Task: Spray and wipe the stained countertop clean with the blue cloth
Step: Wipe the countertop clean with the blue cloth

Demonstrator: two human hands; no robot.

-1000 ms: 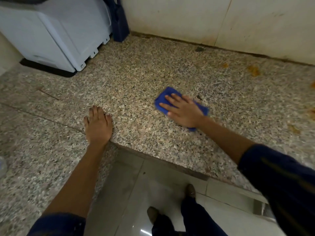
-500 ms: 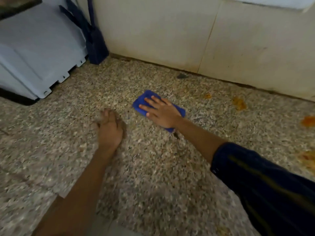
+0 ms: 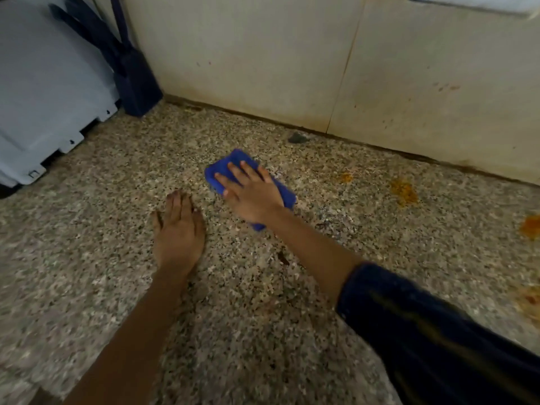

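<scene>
On speckled granite countertop [image 3: 263, 317], the folded blue cloth [image 3: 285, 192] is pressed under the flat, splayed right hand [image 3: 252, 192]; the left hand [image 3: 178, 229] is laid flat, empty.

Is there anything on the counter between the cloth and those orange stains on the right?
Nothing visible does. The cloth, under the right hand, has bare counter between it and the nearest orange stain. The grey lump lies nearer the wall, off that path.
</scene>
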